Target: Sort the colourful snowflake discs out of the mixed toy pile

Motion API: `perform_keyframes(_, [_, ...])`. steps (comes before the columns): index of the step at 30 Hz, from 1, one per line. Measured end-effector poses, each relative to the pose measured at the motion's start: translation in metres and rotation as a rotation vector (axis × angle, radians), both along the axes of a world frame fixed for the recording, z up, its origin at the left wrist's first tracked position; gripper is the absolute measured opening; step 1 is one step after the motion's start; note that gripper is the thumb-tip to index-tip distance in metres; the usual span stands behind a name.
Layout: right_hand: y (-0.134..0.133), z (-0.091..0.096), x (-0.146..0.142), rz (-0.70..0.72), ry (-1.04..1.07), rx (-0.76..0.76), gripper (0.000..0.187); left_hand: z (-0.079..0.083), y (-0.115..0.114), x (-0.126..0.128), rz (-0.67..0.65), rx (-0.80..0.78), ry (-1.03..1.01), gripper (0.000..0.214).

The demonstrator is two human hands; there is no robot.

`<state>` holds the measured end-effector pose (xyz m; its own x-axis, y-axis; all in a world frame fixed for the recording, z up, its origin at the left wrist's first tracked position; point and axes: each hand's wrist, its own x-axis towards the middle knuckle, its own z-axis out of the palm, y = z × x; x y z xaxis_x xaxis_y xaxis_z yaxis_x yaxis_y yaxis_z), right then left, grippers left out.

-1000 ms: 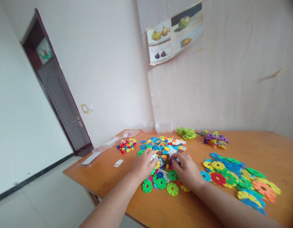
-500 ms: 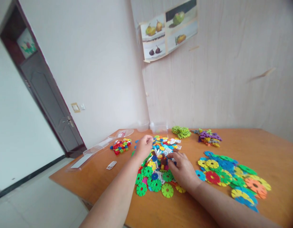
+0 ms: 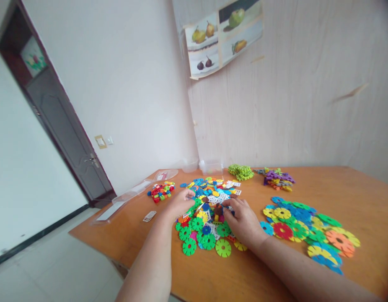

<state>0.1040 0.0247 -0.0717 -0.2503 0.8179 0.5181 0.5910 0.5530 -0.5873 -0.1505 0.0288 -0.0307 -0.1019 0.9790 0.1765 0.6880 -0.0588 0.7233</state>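
A mixed pile of plastic pieces (image 3: 208, 241) covers the middle of the table: notched flower discs, small coloured blocks and white printed cards. My left hand (image 3: 182, 203) hovers at the pile's left edge, fingers a little bent and apart, with nothing visible in it. Over the right side of the pile, my right hand (image 3: 244, 218) has its fingers bent and its thumb apart from the forefinger. Its fingertips are among dark blue and brown pieces; whether they touch one is hard to tell. White cards (image 3: 218, 198) lie between the hands.
On the wooden table (image 3: 125, 235) are red blocks (image 3: 161, 192), a lone white card (image 3: 149, 216), green pieces (image 3: 240, 172), purple pieces (image 3: 278, 178) and larger flower discs (image 3: 302, 228). A clear plastic box (image 3: 211, 167) stands by the wall, and transparent lids (image 3: 118, 207) lie along the left edge.
My left hand has come back from the pile's middle towards its left edge, and its fingers have spread. My right hand stays at nearly the same spot. The view has shifted slightly.
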Motion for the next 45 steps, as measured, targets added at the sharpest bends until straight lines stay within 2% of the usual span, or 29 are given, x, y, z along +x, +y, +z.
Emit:
perform_keyframes(4, [0.0,0.001,0.0,0.007,-0.002,-0.006,0.018,-0.003,0.001,0.006,-0.091,0.021,0.184,0.037])
perform_keyframes(9, [-0.001,0.002,0.001,0.003,-0.003,-0.016,0.018,-0.005,0.004,0.013,-0.129,0.059,0.169,0.025])
perform_keyframes(16, [0.0,0.001,0.001,0.001,0.014,0.003,0.017,-0.005,0.004,0.003,-0.099,0.103,0.339,0.03])
perform_keyframes(23, [0.0,0.002,0.002,0.006,0.001,0.007,0.018,-0.01,0.008,-0.001,-0.111,0.163,0.343,0.022])
perform_keyframes(29, [0.001,0.0,0.002,0.01,0.014,0.011,0.018,-0.006,0.011,0.006,-0.107,0.157,0.137,0.01])
perform_keyframes(36, [-0.008,0.006,0.0,0.005,0.007,0.059,0.022,0.009,0.003,0.031,-0.105,0.159,-0.183,0.019])
perform_keyframes(42, [-0.015,0.012,0.0,0.018,-0.029,0.122,0.053,0.015,-0.009,0.053,-0.296,-0.017,-0.37,0.027])
perform_keyframes(45, [-0.017,0.015,0.001,0.046,-0.073,0.149,0.056,0.013,-0.012,0.06,-0.379,-0.067,-0.407,0.031])
